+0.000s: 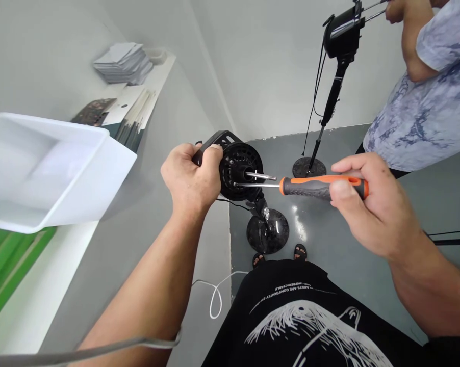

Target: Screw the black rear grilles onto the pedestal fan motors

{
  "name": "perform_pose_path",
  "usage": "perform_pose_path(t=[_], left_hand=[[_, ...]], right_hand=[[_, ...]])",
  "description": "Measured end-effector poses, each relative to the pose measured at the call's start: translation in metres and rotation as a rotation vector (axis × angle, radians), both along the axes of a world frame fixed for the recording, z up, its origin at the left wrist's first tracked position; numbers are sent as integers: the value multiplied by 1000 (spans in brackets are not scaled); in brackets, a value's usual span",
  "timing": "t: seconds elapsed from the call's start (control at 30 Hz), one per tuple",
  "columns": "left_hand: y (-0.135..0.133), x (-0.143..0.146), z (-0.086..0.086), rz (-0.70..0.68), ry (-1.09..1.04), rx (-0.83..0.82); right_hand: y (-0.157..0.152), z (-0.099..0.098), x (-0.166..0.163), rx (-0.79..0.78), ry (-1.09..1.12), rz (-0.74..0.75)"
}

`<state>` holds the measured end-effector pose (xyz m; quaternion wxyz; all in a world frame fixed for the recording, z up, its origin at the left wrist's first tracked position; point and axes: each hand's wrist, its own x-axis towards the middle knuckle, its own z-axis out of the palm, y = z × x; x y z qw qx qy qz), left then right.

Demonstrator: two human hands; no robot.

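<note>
My left hand (194,176) is closed around the side of a black fan motor housing (235,158), thumb on its face. A bare metal shaft (262,176) sticks out of the middle of the housing. In my right hand (375,209) is a screwdriver (310,187) with an orange and dark grey handle, gripped near its end. Its thin blade runs level to the left, and the tip meets the face of the housing just below the shaft. Below the housing, a black stand with a round base (268,232) rests on the floor.
A second black fan stand (331,97) is at the upper right, where a co-worker's hand (400,10) is at its shaft. At left, a ledge (71,285) carries a white bin (57,168), booklets and a paper stack (123,61). A white cable (214,300) hangs below.
</note>
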<state>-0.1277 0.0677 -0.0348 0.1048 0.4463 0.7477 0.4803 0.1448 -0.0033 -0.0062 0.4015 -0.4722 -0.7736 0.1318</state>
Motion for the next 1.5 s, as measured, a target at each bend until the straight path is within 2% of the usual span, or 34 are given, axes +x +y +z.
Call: perform_pose_path(t=[0.13,0.23,0.33,0.4,0.5,0.53,0.6,0.67,0.7,0.8,0.9,1.0,1.1,1.2,1.3,1.37,1.43,1.5], left_hand=[[0,0,2,-2,-5,10],[-1,0,2,2,-9,5],[-1,0,1,-4,-10,10],[-1,0,1,-7,-17,14],[-1,0,1,-8,-16,7],[0,0,1,-10,-14,4],[0,0,1,-11,-10,2],[0,-1,1,-7,-4,0],[0,-1,0,-2,0,-1],[1,-1,0,10,2,0],[2,0,1,12,-6,1],[2,0,2,15,0,-5],[2,0,1,13,-1,-3],[2,-1,0,6,-3,9],[2,0,0,11,9,13],[2,0,0,13,20,6],[1,0,0,14,23,0],[1,0,-1,12,13,1]], right_hand=[[1,-2,3,11,23,183],[4,-3,5,43,-5,104],[5,-4,7,-35,6,39],[4,-4,8,-51,16,120],[4,-2,5,103,16,270],[4,-1,4,143,-6,264],[4,0,2,152,-45,158],[4,0,1,86,-56,32],[3,-1,1,53,-39,15],[0,-1,0,-5,43,139],[0,2,-3,17,38,231],[3,7,-4,79,-6,167],[5,9,-1,44,-56,84],[5,9,5,10,-62,188],[5,9,6,95,-79,346],[6,10,4,170,-147,397],[6,11,1,217,-193,341],[5,11,-1,164,-174,174]])
